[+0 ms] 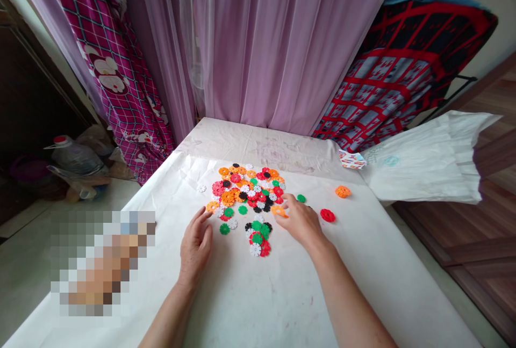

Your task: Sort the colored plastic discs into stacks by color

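A heap of small flat plastic flower-shaped discs [248,192], orange, red, green, white and black, lies spread on a white-covered table [250,294]. My left hand [196,243] rests palm down just left of the heap, fingers stretched toward an orange disc [212,206]. My right hand [300,220] lies at the heap's right edge, its fingertips on or beside an orange disc [278,210]; whether it grips the disc is hidden. A red disc [328,215] and an orange disc [342,191] lie apart to the right.
Purple curtains [258,42] hang behind the table. A patterned pink cloth [116,69] hangs at left, a red-black blanket [403,69] at right. White folded fabric [431,162] sits by the right edge. A plastic bottle [74,157] lies on the floor at left.
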The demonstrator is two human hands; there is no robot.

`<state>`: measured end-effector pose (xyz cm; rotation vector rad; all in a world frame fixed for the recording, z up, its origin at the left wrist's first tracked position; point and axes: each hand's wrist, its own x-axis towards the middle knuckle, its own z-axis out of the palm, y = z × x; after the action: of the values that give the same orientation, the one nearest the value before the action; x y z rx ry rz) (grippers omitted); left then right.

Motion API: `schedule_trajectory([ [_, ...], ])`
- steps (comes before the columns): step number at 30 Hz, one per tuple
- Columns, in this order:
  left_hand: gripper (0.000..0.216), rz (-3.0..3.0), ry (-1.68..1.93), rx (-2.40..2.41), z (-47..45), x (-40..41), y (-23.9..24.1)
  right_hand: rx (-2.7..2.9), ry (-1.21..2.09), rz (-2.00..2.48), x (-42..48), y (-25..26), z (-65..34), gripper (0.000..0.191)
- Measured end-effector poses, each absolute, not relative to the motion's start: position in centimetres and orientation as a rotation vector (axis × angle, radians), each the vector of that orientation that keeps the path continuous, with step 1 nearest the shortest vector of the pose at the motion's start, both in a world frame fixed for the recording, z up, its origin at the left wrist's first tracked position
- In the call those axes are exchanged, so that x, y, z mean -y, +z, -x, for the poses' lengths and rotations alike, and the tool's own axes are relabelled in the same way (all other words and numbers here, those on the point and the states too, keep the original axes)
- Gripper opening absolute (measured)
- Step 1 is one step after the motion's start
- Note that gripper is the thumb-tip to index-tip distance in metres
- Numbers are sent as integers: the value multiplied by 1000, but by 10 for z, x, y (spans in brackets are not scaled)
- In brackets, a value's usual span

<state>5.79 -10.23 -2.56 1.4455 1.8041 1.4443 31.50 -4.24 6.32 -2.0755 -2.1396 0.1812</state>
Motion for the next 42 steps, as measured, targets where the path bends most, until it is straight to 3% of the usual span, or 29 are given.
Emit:
schedule_trajectory([
  [8, 33, -1448, 1445, -1826, -58, 102, -24, 2095, 204, 1913, 54, 22, -357, 46],
  [21, 32, -1460, 1408, -1821, -57, 103, -21, 2364, 276, 1869, 53, 32, -349, 43],
  [27, 32, -1454, 1426, -1815, -57, 103, -24, 2487, 344, 1959, 45, 44, -341, 27],
  [33, 32, -1587, 1403, -1854, -54, 103, -25, 2523, 368, 2016, 38, 45, -340, 28],
  [38, 42, -2307, 958, -1632, -83, 115, -19, 2450, 324, 2027, 44, 52, -342, 34],
  [42, 65, -2588, 567, -1412, -125, 117, -16, 2333, 260, 1925, 54, 52, -342, 28],
])
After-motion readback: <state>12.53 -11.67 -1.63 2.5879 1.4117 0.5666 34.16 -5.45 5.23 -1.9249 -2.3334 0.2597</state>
